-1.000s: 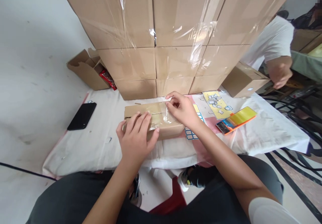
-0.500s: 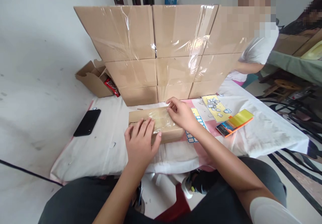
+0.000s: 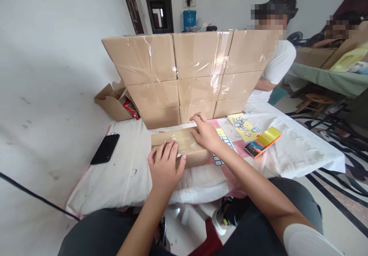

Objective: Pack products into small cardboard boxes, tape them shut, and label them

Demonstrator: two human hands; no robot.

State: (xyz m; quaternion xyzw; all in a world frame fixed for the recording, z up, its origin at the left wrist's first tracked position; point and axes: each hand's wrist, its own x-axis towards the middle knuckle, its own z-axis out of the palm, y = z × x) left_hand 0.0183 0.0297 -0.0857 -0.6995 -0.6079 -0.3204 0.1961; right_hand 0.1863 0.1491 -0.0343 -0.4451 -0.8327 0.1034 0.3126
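Note:
A small cardboard box (image 3: 186,140) with clear tape over its top lies on the cloth-covered table in front of me. My left hand (image 3: 165,163) rests on its left part, fingers spread over the top and thumb against the near side. At the far right end, my right hand (image 3: 207,136) is curled over the edge, with its thumb on the taped top and its fingertips partly hidden behind the box. Just beyond stands a wall of stacked cardboard boxes (image 3: 198,58), bound in shiny clear tape.
On the left lie a black phone (image 3: 105,148) and an open carton (image 3: 113,104) beside a red packet (image 3: 131,109). Rightward, an orange-and-yellow packet (image 3: 263,142) rests on the tablecloth (image 3: 304,152). A person in a white shirt (image 3: 280,62) sits behind the stack.
The view has tilted up and shifted slightly, so the stack sits lower in the picture. Both hands keep nearly the same places on the box.

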